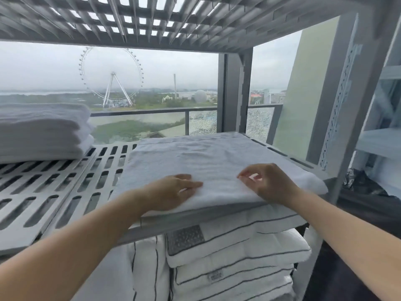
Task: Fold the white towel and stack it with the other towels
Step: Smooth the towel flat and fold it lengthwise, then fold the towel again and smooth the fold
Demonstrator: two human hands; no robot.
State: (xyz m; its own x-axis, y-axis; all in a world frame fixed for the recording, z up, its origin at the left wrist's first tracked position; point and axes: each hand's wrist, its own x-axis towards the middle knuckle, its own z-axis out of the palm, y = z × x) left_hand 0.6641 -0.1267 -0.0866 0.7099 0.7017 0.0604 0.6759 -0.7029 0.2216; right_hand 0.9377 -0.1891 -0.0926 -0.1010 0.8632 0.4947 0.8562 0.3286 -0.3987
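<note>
Towel point(206, 161) lies flat at shelf point(74, 181) front-right edge. Left hand point(171, 192) presses it, fingers straight and together, likely smoothing. Right hand point(269, 183) fingers curled at towel; pinch unclear. Stack point(41, 131) back-left.

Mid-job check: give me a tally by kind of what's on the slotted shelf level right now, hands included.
Spread white towel: 1
Stack of folded white towels: 1 (layers too blurred to count)
Hands at the spread towel: 2, left hand and right hand
Total: 4
</note>
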